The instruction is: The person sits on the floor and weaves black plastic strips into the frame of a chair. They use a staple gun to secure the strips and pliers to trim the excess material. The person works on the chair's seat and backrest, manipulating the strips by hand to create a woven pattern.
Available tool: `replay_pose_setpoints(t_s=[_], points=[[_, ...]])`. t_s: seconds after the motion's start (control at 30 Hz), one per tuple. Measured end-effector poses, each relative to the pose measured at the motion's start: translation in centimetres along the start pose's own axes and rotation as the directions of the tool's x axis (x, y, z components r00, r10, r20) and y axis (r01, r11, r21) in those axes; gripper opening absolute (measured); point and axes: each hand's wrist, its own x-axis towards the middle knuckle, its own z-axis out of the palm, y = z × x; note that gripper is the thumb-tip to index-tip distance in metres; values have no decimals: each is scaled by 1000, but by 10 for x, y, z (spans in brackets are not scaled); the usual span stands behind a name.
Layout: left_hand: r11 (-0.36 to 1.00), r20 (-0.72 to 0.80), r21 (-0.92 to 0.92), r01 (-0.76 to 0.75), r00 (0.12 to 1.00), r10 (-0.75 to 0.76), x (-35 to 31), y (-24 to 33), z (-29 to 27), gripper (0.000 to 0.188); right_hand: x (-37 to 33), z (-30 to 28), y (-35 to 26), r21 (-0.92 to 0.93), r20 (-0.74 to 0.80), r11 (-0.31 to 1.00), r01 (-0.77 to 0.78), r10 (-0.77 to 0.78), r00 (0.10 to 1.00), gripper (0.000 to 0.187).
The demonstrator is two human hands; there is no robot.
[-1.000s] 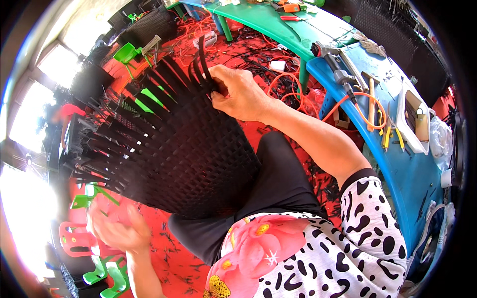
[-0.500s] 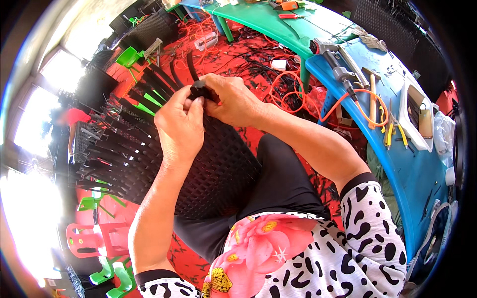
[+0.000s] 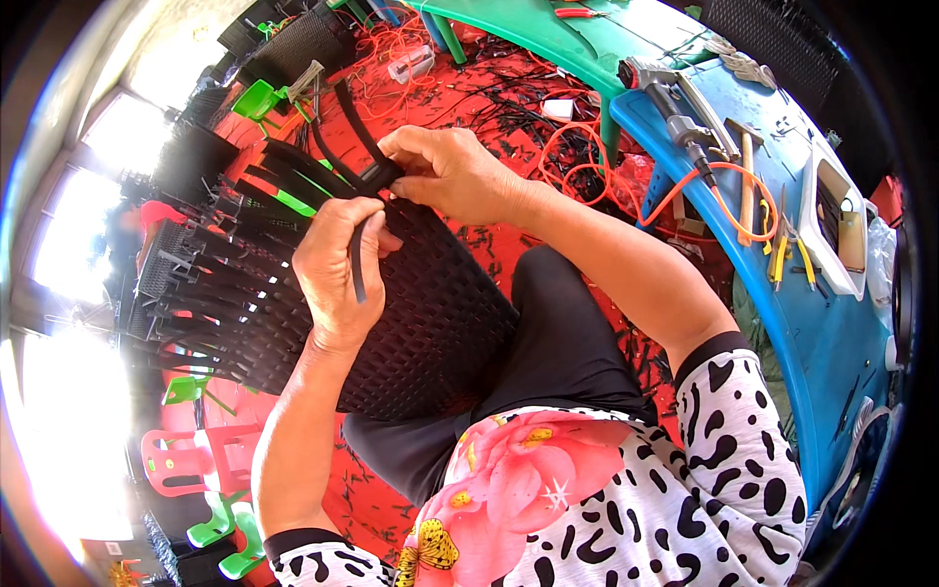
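A black woven basket (image 3: 440, 328) lies tilted across my lap, with many loose flat strips (image 3: 220, 303) sticking out of its open edge. My left hand (image 3: 331, 269) is closed on a flat black strip (image 3: 358, 262), whose end runs down over the back of the hand. At the basket's upper corner, my right hand (image 3: 455, 174) pinches a black strip (image 3: 381, 178) between thumb and fingers. Just beyond, two strips (image 3: 357, 122) curve upward. My right fingertips partly hide the fold at that corner.
On the right, a blue table (image 3: 782, 342) carries a power tool (image 3: 675, 112), a hammer (image 3: 746, 181), yellow-handled pliers (image 3: 781, 256) and a white tray (image 3: 831, 220). Behind stands a green table (image 3: 528, 22). Orange hose (image 3: 548, 161) and strip scraps litter the red floor. A pink chair (image 3: 201, 460) stands left.
My hands have drawn apart: the left has come down with a strip showing in it, while the right stays by the corner. The head view has shifted slightly.
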Motion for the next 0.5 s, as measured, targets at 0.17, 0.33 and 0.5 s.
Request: replay_pose_setpoints(t_s=[0.17,0.33,0.5], points=[[987,2,27,161,987,-161,13,9,5,10,-7,-4,1,24,75,998,-63,61,995,48],[941,-7,6,338,941,-338,24,15,6,15,-15,-5,-15,-36,86,997,-64,67,994,53],[876,17,21,483,876,-483,39,19,4,13,-10,6,-8,-72,-51,997,-26,22,998,44]])
